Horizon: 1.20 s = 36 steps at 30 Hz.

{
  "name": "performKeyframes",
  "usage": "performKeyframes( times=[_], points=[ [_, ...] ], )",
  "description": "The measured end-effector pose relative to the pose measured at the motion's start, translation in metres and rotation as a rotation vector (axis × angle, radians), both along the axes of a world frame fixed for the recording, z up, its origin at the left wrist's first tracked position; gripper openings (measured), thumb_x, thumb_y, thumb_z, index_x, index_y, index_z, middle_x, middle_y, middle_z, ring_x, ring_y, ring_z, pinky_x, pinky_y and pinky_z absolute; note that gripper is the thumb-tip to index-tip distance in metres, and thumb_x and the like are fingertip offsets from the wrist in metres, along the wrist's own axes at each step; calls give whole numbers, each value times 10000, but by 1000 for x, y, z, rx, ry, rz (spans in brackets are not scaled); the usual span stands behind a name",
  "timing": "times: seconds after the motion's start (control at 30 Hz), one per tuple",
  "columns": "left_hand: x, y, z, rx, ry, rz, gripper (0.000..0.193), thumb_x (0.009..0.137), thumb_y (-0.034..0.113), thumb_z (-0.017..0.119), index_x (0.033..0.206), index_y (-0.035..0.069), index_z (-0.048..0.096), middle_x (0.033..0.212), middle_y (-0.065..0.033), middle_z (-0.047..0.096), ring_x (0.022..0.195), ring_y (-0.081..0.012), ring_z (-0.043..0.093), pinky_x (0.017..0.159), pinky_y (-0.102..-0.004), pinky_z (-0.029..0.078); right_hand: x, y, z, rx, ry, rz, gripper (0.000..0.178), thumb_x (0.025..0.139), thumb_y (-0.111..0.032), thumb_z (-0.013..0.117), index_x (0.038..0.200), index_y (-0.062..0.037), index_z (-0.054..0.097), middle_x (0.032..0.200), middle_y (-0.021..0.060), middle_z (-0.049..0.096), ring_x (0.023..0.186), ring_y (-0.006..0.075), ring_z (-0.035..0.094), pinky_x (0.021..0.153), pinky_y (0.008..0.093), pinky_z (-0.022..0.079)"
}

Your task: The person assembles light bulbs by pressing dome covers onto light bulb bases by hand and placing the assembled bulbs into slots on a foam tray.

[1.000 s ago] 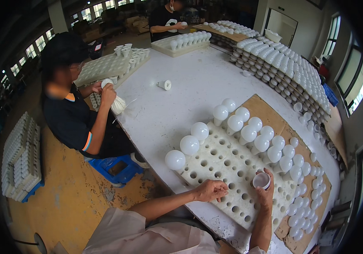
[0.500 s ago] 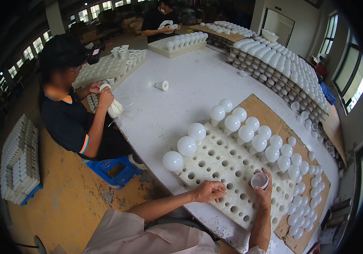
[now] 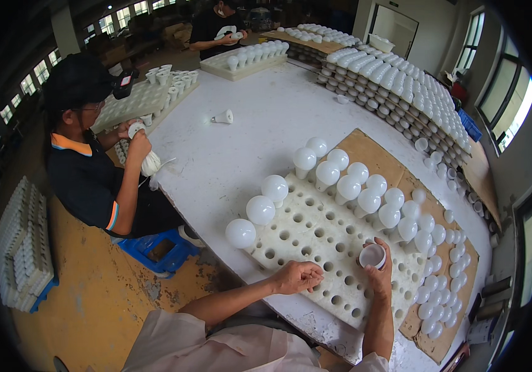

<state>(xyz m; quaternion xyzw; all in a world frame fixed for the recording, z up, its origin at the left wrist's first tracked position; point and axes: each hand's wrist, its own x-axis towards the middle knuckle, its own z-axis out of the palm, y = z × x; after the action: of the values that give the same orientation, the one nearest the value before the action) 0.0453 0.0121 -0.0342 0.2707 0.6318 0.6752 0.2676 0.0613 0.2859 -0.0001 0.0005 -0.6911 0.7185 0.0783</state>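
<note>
A white foam tray [image 3: 315, 239] with many round holes lies in front of me on the white table [image 3: 260, 127]. White round bulbs [image 3: 348, 186] stand in its far rows, and three more [image 3: 260, 209] line its left edge. My right hand [image 3: 379, 270] is closed on a white bulb housing [image 3: 372, 255], open end up, over the tray's near right part. On the tray's near edge rests my left hand [image 3: 300, 276], its fingers curled; whether it holds anything is hidden.
A seated person in a dark shirt [image 3: 86, 180] works at the table's left edge on a blue stool [image 3: 157, 251]. Stacked white housings [image 3: 402, 90] line the far right. More bulbs [image 3: 433, 291] sit on cardboard at right. One loose housing [image 3: 224, 116] lies mid-table. Another person [image 3: 216, 28] stands far back.
</note>
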Motion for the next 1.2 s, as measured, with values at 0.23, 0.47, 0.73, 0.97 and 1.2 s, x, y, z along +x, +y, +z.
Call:
performKeyframes(
  times=[0.23,0.47,0.73,0.97,1.2],
  points=[
    [5,-1,6,-15,69,12,258,878,72,617,1112,-23,563,1021,-134,686,756,-132,683,684,-259,549,2,0,1,-14,9,-10,969,584,-447,876,1321,-25,410,1140,104,577,1027,198,588,867,321,505],
    [12,-12,16,22,309,3,237,846,90,656,1062,9,605,990,-111,700,759,-108,678,637,-232,525,1,-7,4,-56,13,3,970,588,-439,875,1325,-25,400,1144,108,571,1013,199,590,844,321,516],
    [5,-108,134,195,812,421,225,856,27,598,1043,-98,589,953,-176,693,737,-167,684,614,-246,524,-1,-5,4,-63,5,-2,960,604,-429,866,1330,-21,389,1147,111,563,1010,193,589,843,316,515],
    [-184,-198,28,-478,713,976,498,783,-141,464,1257,10,496,1295,-196,542,1205,-342,532,976,-346,452,-5,-6,5,-53,-9,0,950,611,-422,861,1330,-21,388,1143,115,561,986,199,599,817,325,527],
    [-282,-204,9,-1080,778,384,878,674,-218,488,1459,91,246,1529,-131,239,1410,-336,211,1149,-367,287,-3,-8,7,-94,6,-39,941,617,-389,866,1329,-17,374,1127,122,568,926,211,623,784,339,536]
  ],
)
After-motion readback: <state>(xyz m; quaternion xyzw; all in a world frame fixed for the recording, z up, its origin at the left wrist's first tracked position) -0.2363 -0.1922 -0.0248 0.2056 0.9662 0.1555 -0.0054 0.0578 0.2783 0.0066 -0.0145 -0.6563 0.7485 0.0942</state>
